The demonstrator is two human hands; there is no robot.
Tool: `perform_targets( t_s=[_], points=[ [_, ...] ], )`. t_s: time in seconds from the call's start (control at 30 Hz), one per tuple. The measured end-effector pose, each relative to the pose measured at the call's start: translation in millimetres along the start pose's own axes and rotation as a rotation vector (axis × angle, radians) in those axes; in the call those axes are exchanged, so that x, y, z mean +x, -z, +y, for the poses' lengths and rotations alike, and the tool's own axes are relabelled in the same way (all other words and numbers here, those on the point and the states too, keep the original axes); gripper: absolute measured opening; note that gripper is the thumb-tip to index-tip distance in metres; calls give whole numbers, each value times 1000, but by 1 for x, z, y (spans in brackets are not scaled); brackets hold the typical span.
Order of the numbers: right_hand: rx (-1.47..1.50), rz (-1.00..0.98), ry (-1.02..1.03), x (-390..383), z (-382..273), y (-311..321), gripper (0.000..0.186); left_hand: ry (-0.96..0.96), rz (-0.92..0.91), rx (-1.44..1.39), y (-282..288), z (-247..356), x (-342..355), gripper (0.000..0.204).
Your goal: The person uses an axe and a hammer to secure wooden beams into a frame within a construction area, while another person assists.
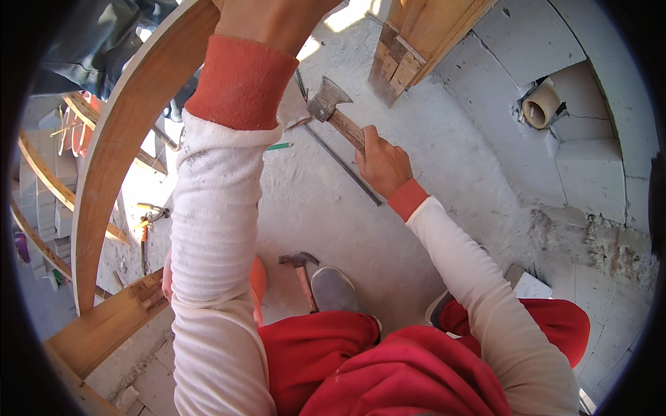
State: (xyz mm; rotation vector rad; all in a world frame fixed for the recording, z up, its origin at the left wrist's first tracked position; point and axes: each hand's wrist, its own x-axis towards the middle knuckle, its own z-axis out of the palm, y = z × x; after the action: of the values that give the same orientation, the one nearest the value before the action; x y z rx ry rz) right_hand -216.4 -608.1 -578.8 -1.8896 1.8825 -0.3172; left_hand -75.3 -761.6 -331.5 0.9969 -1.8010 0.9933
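My right hand (pixel 386 163) is closed around the wooden handle of a hatchet (pixel 347 129), whose worn steel head points up and to the left. At the top edge of the head view my left hand (pixel 274 19) reaches far forward, beside the upper end of a curved wooden board (pixel 114 145). Its fingers fall outside the picture, so I cannot see whether they touch the board. A thin dark metal rod (pixel 340 165) lies on the dusty floor left of my right hand.
A claw hammer (pixel 300 269) lies by my shoe, pliers (pixel 147 216) farther left. Wooden planks stand top right (pixel 433 35) and lower left (pixel 114 326). A pipe (pixel 540 104) protrudes from the white block wall (pixel 590 177). Another person's dark clothing (pixel 90 52) shows top left.
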Motion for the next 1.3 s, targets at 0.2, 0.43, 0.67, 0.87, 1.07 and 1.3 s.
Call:
perform_targets(
  t_s=[0.2,0.43,0.67,0.87,1.07,1.3],
  points=[
    [-11,35,-223,38,6,-22,29,-107,155,3,1,5,2,31],
    [3,-16,12,2,-26,1,28,-30,101,28,-3,-4,-6,28],
    [39,42,-308,35,-26,-25,28,-22,119,-34,0,4,2,29],
    [-6,-44,-141,7,-28,-6,30,38,0,-59,4,-1,-3,29],
    [79,65,-399,38,-17,-25,30,87,-75,-51,3,13,4,30],
    [27,-52,-243,21,-34,0,28,86,-76,-55,6,4,2,31]
  ],
)
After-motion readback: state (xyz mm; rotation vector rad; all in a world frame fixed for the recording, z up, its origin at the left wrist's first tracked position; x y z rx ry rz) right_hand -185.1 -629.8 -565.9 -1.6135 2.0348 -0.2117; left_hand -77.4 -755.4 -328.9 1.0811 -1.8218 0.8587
